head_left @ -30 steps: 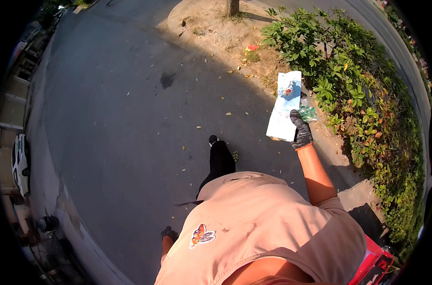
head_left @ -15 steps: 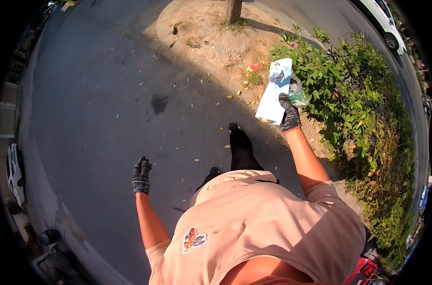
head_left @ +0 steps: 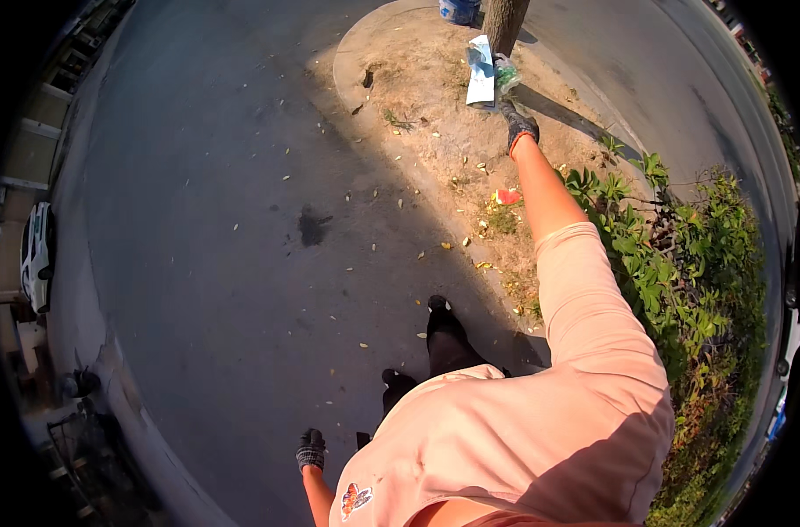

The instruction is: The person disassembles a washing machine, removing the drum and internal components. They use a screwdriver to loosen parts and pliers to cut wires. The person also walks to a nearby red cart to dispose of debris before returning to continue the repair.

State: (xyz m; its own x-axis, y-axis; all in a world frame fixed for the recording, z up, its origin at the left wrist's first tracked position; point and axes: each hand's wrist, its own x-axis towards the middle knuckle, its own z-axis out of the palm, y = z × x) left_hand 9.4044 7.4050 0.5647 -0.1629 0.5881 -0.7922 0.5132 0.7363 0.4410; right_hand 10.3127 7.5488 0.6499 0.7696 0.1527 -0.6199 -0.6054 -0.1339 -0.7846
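Note:
My right hand (head_left: 520, 126), in a dark knitted glove with an orange cuff, stretches far out ahead over the dirt strip. At its fingertips are a folded white and light-blue printed paper sheet (head_left: 481, 81) and a crumpled clear plastic bag (head_left: 507, 75) with green on it. The fingers close on their lower ends, partly hidden by the glove. Beyond them stands a blue bucket-like container (head_left: 460, 10), cut off by the picture's upper edge. Low on the left, my left hand (head_left: 311, 450), in a matching grey glove, hangs beside my body with loosely bent fingers and nothing visible in it.
A tree trunk (head_left: 503, 26) rises from the dirt strip (head_left: 426, 97) just past the paper. Leafy bushes (head_left: 690, 263) line the right side. Red and white litter (head_left: 506, 197) and scattered leaves lie on the ground. A white car (head_left: 37, 256) is parked at the far left.
My right arm has reached forward with the paper and bag, toward the tree and blue container. My left hand has dropped lower and nearer my body. The container has come into view.

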